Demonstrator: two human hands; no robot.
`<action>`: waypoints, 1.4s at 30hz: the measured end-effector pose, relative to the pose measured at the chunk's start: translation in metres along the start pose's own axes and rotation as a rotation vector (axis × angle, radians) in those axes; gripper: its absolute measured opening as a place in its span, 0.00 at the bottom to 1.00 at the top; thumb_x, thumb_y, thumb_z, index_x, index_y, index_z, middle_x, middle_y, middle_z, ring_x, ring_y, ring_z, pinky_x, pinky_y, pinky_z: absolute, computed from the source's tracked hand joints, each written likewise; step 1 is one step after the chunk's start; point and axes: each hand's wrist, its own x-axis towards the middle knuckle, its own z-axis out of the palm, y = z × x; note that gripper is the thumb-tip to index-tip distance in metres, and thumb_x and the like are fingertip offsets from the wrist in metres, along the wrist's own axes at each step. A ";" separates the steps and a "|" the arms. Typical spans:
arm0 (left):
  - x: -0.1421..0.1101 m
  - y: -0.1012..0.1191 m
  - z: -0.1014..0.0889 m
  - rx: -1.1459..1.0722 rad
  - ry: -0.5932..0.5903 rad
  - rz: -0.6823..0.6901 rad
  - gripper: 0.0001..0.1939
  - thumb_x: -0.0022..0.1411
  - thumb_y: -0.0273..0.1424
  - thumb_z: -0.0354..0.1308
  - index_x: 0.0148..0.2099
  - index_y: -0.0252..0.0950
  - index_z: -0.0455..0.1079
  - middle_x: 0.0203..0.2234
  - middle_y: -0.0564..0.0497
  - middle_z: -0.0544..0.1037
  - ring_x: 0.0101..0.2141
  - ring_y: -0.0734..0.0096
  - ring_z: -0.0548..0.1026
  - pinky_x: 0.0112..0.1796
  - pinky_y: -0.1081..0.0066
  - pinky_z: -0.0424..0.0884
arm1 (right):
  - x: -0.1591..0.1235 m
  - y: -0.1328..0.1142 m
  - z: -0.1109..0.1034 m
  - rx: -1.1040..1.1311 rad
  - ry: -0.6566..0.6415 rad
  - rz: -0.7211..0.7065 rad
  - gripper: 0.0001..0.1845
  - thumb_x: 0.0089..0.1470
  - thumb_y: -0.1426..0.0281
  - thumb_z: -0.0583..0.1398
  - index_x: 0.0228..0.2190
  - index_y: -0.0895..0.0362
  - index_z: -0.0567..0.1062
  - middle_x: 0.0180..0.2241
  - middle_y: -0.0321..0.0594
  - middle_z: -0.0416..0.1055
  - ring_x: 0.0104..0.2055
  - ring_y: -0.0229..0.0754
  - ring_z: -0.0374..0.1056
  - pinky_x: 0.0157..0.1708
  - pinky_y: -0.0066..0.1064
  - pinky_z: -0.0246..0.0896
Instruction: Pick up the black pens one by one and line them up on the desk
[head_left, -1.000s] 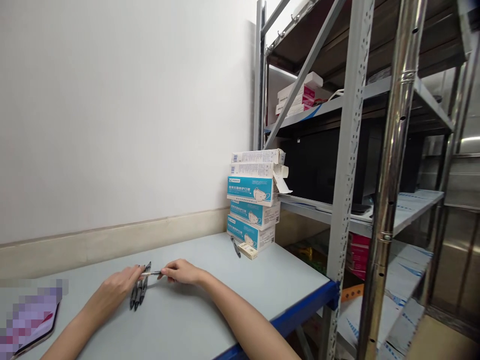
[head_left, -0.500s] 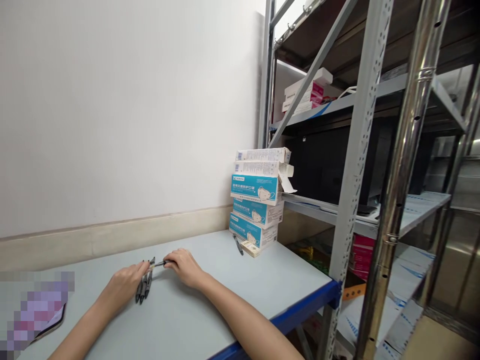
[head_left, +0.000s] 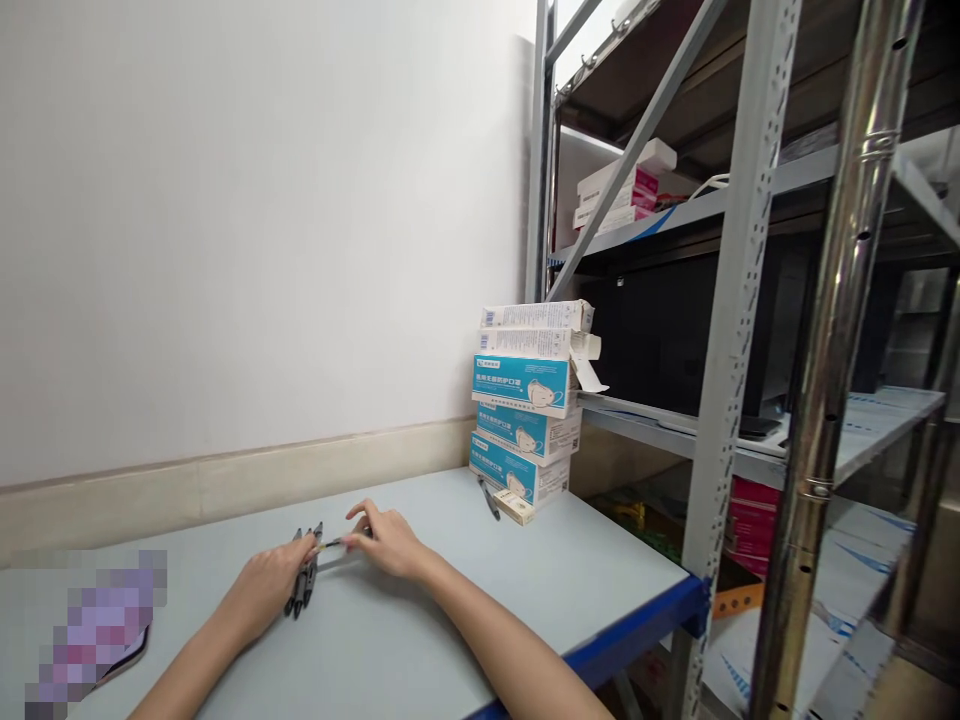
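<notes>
On the grey table (head_left: 420, 640), my left hand (head_left: 266, 588) lies over a small bunch of black pens (head_left: 304, 582) and curls its fingers on them. My right hand (head_left: 386, 543) sits just to their right. Its thumb and fingers pinch the end of a thin clear pen part (head_left: 334, 546) that reaches across to my left fingertips. Both forearms come in from the bottom edge.
A stack of teal and white mask boxes (head_left: 529, 415) stands at the table's far right corner, with a dark pen (head_left: 490, 498) and a small box (head_left: 519, 506) at its foot. A metal shelving rack (head_left: 739, 330) fills the right side. A blurred flat item (head_left: 90, 635) lies at the left.
My hands have stayed together at the pens, my right fingers opening slightly round the thin part. The view has shifted a little, so everything sits further right.
</notes>
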 end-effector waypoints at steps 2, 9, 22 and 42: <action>0.000 -0.003 0.001 0.038 -0.002 0.023 0.14 0.64 0.31 0.34 0.34 0.38 0.60 0.26 0.53 0.73 0.27 0.72 0.70 0.27 0.73 0.57 | 0.002 0.005 -0.001 0.208 -0.137 0.068 0.16 0.60 0.66 0.47 0.44 0.57 0.68 0.24 0.35 0.71 0.23 0.34 0.60 0.33 0.27 0.55; -0.001 -0.003 -0.001 0.115 0.028 0.063 0.14 0.64 0.31 0.35 0.35 0.38 0.62 0.28 0.51 0.73 0.29 0.70 0.71 0.29 0.71 0.59 | 0.006 0.013 -0.001 0.348 -0.067 0.077 0.18 0.42 0.71 0.64 0.39 0.57 0.74 0.33 0.36 0.70 0.31 0.33 0.58 0.34 0.24 0.53; -0.002 0.002 0.003 0.163 0.058 0.152 0.15 0.65 0.29 0.36 0.34 0.37 0.63 0.27 0.50 0.73 0.28 0.70 0.71 0.28 0.72 0.60 | 0.005 0.017 0.003 0.443 -0.315 0.207 0.19 0.58 0.65 0.48 0.43 0.61 0.72 0.27 0.39 0.70 0.23 0.32 0.60 0.28 0.25 0.55; -0.002 0.002 -0.001 0.160 0.073 0.173 0.16 0.65 0.30 0.36 0.36 0.37 0.65 0.27 0.50 0.73 0.28 0.70 0.71 0.28 0.72 0.60 | 0.003 0.013 -0.008 0.494 -0.585 0.172 0.19 0.61 0.66 0.46 0.47 0.60 0.69 0.28 0.38 0.69 0.20 0.29 0.55 0.26 0.24 0.51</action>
